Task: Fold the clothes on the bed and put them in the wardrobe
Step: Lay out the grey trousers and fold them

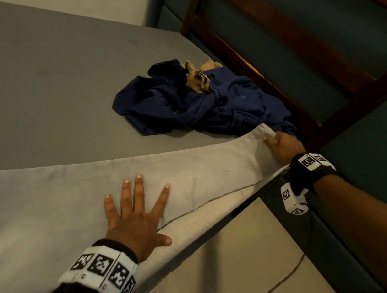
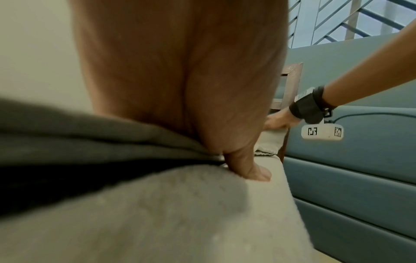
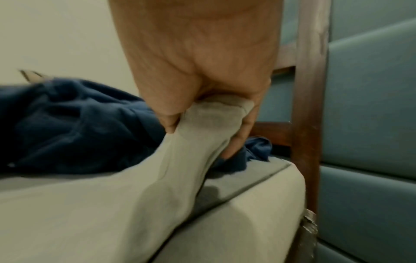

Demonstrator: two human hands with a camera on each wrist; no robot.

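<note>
Light grey trousers point(image 1: 68, 190) lie stretched along the near edge of the bed point(image 1: 39, 81). My left hand point(image 1: 137, 212) lies flat on the trouser leg with fingers spread, the thumb point(image 2: 252, 170) pressing at the mattress edge. At the far end of the leg, my right hand point(image 1: 280, 144) pinches the hem point(image 3: 216, 113) between thumb and curled fingers, lifted a little off the sheet. A crumpled navy garment point(image 1: 205, 99) with a tan piece point(image 1: 198, 76) on top lies just beyond, near the bed's corner.
A dark wooden bed frame point(image 1: 272, 41) rises at the bed's corner, close to my right hand. Teal padded wall panels point(image 3: 364, 124) stand behind it. Pale floor point(image 1: 230, 266) with a thin cable point(image 1: 283, 281) shows below the mattress edge.
</note>
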